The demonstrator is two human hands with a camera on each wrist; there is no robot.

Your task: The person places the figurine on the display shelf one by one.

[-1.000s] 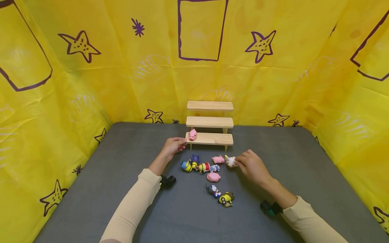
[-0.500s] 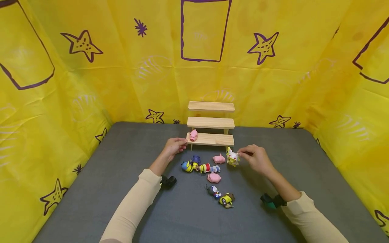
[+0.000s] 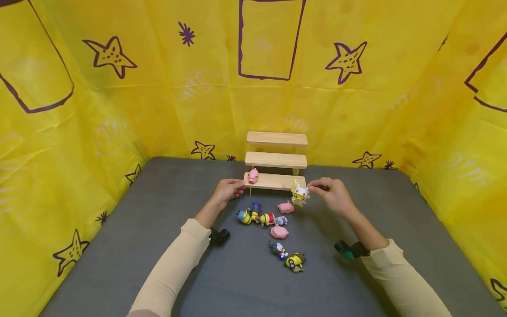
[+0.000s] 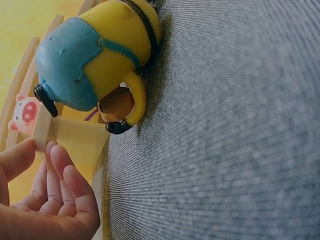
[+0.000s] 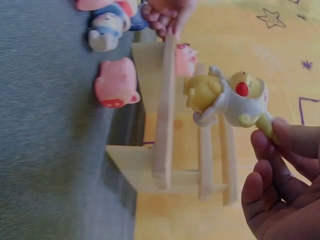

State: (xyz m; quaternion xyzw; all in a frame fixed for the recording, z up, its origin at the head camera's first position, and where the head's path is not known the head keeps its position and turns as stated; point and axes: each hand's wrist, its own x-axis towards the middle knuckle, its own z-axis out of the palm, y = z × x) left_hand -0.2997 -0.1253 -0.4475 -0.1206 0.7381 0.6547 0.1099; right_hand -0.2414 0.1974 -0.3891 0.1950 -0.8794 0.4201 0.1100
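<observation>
My right hand pinches a yellow figurine in a white hood by one ear. In the right wrist view the figurine hangs in the air, off the table, close to the right end of the lowest step. My left hand pinches the left end of the lowest step of a three-step wooden display stand between thumb and forefinger. On that step, near its left end, sits a pink pig figurine. The left wrist view shows a blue-and-yellow minion figurine lying beside my left hand.
Before the stand lie more toys: two pink pigs, a figure in red, a small blue-and-white one, a dark-blue one. Nearer are a dark-and-white figure and a yellow minion. A yellow cloth encloses the table.
My right hand has lifted the hooded figurine off the table and brought it up towards the lowest step, turning it upright. The left hand has stayed at the step's left end.
</observation>
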